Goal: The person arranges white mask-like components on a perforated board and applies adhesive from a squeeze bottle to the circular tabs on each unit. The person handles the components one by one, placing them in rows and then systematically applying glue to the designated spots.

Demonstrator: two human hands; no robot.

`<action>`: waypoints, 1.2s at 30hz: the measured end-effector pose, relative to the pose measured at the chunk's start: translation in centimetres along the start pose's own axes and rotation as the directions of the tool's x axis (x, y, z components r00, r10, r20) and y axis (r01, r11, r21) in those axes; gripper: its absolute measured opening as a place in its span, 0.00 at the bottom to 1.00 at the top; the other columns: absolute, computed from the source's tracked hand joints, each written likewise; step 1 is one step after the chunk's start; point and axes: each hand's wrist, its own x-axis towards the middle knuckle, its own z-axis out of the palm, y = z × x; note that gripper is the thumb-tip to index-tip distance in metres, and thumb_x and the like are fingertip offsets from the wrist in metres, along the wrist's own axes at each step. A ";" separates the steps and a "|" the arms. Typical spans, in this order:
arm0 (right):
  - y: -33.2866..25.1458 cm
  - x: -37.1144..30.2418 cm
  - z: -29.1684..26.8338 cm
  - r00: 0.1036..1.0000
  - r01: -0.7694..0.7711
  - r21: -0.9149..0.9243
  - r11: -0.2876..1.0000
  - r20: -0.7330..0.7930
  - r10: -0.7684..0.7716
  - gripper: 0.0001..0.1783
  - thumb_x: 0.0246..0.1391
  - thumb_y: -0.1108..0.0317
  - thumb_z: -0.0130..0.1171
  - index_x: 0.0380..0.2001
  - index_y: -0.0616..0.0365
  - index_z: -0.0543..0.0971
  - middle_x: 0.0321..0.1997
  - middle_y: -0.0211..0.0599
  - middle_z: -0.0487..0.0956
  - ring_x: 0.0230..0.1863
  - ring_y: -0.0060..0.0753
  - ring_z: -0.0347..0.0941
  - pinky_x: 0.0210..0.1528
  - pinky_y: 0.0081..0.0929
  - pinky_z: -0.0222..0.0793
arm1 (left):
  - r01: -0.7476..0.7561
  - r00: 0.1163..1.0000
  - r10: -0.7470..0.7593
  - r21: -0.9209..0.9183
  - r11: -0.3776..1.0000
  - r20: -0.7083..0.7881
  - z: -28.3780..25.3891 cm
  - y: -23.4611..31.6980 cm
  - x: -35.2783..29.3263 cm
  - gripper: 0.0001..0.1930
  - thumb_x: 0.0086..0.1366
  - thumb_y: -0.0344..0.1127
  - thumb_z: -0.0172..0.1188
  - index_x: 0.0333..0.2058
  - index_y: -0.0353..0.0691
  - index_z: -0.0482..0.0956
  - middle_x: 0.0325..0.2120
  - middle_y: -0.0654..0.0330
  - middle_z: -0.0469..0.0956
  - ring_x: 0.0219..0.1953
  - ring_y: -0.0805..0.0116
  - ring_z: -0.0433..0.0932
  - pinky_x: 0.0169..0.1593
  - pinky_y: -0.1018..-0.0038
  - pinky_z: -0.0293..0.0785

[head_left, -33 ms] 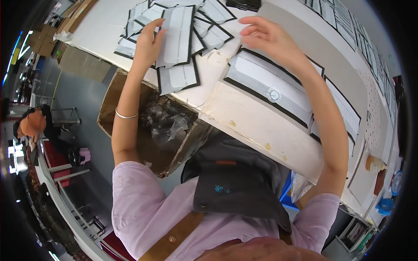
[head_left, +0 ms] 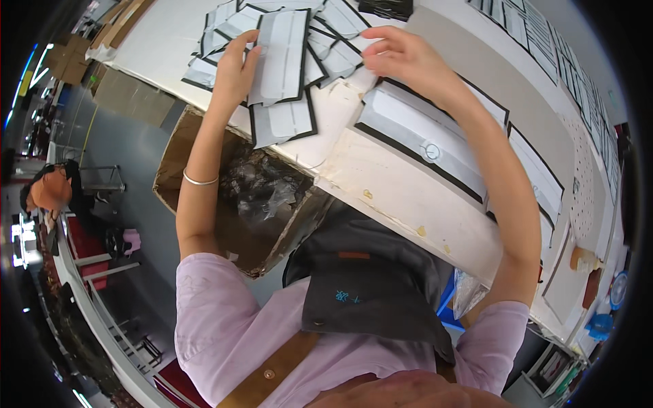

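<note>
Up high, left hand and right hand grip white sheets.

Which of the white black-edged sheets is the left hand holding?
The long upright sheet atop the pile; the left hand grips its left edge, the others lie loose.

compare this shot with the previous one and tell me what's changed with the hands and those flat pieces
Nothing has visibly changed. The left hand rests on the pile of flat white black-edged pieces, and the right hand touches pieces at the pile's right side. The cardboard box below the table edge sits as it was.
</note>
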 end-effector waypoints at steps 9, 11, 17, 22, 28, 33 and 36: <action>1.9 11.1 8.6 0.978 -0.168 0.249 0.954 -0.083 0.194 0.36 0.53 0.65 0.69 0.60 0.74 0.68 0.38 0.46 0.79 0.34 0.31 0.80 0.34 0.24 0.80 | 0.147 0.989 -0.146 -0.146 0.978 0.012 2.5 0.9 -1.9 0.27 0.68 0.17 0.41 0.66 0.35 0.61 0.56 0.36 0.73 0.60 0.39 0.72 0.62 0.58 0.68; 2.1 11.8 9.8 0.973 -0.121 0.197 0.973 -0.171 0.155 0.33 0.52 0.65 0.71 0.58 0.68 0.71 0.32 0.38 0.77 0.32 0.29 0.79 0.33 0.26 0.78 | 0.128 0.991 -0.132 -0.140 0.982 -0.020 2.6 0.8 -1.9 0.27 0.68 0.17 0.40 0.66 0.35 0.61 0.55 0.35 0.74 0.59 0.39 0.74 0.62 0.59 0.69; -0.5 11.0 10.5 0.834 0.437 -0.407 0.802 -0.152 -0.531 0.21 0.57 0.69 0.64 0.54 0.51 0.77 0.28 0.37 0.79 0.30 0.39 0.78 0.35 0.34 0.73 | 0.201 0.975 -0.218 -0.236 0.951 -0.050 2.2 -0.7 -2.1 0.24 0.72 0.20 0.42 0.65 0.38 0.61 0.53 0.37 0.77 0.56 0.39 0.77 0.60 0.60 0.71; -1.1 10.3 9.7 0.857 0.415 -0.517 0.748 -0.053 -0.512 0.15 0.60 0.69 0.59 0.51 0.48 0.79 0.36 0.39 0.84 0.35 0.47 0.80 0.38 0.40 0.75 | 0.277 0.948 -0.309 -0.279 0.920 -0.076 2.4 -3.7 -0.8 0.26 0.71 0.24 0.49 0.67 0.43 0.62 0.59 0.42 0.73 0.63 0.50 0.72 0.64 0.63 0.68; 1.5 10.2 10.1 0.708 0.565 -0.635 0.527 0.046 -0.705 0.11 0.57 0.71 0.59 0.44 0.49 0.80 0.39 0.32 0.82 0.37 0.39 0.80 0.39 0.35 0.77 | 0.046 0.998 -0.031 0.302 0.952 -0.054 3.5 -8.1 4.0 0.26 0.71 0.40 0.55 0.64 0.39 0.66 0.62 0.46 0.70 0.64 0.43 0.67 0.64 0.53 0.66; -1.0 7.2 11.2 0.368 0.742 -0.670 -0.036 0.451 -0.813 0.14 0.48 0.68 0.59 0.40 0.48 0.78 0.30 0.28 0.73 0.33 0.27 0.77 0.35 0.22 0.75 | -0.085 0.996 0.074 0.368 0.926 0.044 5.8 -10.6 3.3 0.23 0.73 0.48 0.50 0.60 0.41 0.71 0.60 0.53 0.73 0.65 0.44 0.67 0.66 0.49 0.62; -4.6 3.9 8.9 0.384 0.684 -0.729 -0.009 0.372 -0.845 0.15 0.50 0.69 0.60 0.43 0.48 0.81 0.36 0.28 0.80 0.36 0.28 0.80 0.36 0.23 0.77 | -0.017 0.999 -0.005 0.420 0.907 0.051 6.5 -9.1 3.7 0.24 0.74 0.48 0.48 0.61 0.42 0.72 0.62 0.54 0.72 0.65 0.44 0.67 0.66 0.51 0.62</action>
